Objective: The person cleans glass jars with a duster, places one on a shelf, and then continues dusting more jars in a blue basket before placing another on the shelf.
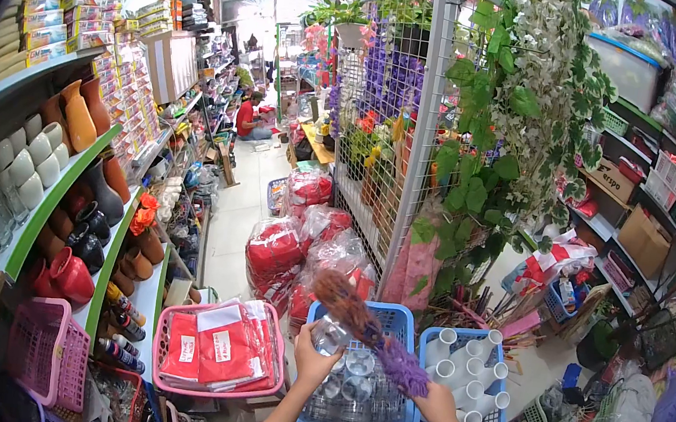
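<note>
Left hand [315, 360]: closed round glass jar [330, 334]
Right hand [438, 402]: gripping duster [353, 307]
Glass jar: likely slippery, fragile; cup body
Duster: likely light, soft; grip end

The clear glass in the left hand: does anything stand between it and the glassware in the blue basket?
Nothing visible stands between the clear glass and the glassware. The duster in the right hand slants over the blue basket beside the glass; whether it touches the glass is unclear.
</note>
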Demonstrator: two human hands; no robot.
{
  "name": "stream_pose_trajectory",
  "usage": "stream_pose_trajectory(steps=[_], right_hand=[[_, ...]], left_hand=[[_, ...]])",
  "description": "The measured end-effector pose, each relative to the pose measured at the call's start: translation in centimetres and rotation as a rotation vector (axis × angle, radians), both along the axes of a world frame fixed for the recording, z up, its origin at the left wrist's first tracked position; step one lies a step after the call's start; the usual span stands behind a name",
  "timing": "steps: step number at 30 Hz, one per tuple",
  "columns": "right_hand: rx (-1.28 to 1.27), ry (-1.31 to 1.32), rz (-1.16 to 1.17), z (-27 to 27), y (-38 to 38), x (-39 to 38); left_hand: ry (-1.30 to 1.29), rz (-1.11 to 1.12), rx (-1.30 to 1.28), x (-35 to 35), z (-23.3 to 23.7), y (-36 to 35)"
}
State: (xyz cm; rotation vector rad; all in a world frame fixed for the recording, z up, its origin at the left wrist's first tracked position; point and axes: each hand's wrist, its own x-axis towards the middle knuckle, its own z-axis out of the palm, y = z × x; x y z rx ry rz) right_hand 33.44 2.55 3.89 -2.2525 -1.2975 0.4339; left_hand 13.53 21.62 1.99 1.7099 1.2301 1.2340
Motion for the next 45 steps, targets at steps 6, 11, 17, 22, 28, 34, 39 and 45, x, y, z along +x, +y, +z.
stream_pose_trajectory(steps=[6, 11, 17, 22, 28, 34, 39, 45], right_hand=[[-0.045, 0.059, 0.028, -0.1, -0.9, -0.4], [-0.036, 0.106, 0.071, -0.4, -1.5, -0.9], [-0.016, 0.157, -0.009, -2.5, -1.8, -1.4], [-0.054, 0.156, 0.078, -1.8, -2.2, -2.3], [-0.02, 0.157, 0.025, -1.4, -2.1, -3.2], [-0.04, 0.18, -0.107, 0.4, -1.8, -4.2], [-0.043, 0.292, -0.028, -2.5, -2.7, -3.1], [-0.058, 0.303, -0.129, -1.7, -2.4, -3.0]], left_hand=[[0.107, -0.063, 0.112, -1.1, -0.8, 0.0], [0.055, -0.006, 0.049, -1.2, -2.4, -0.2], [-0.03, -0.013, 0.089, -1.5, -2.4, -0.9], [0.134, -0.15, 0.207, -2.9, -5.2, 0.0], [0.089, -0.158, 0.109, -2.1, -2.3, -0.7], [-0.103, -0.17, 0.009, -1.2, -1.1, -1.4], [-0.046, -0.113, 0.024, -1.7, -0.5, -1.4], [-0.098, -0.162, 0.05, -1.7, -0.2, -1.7]])
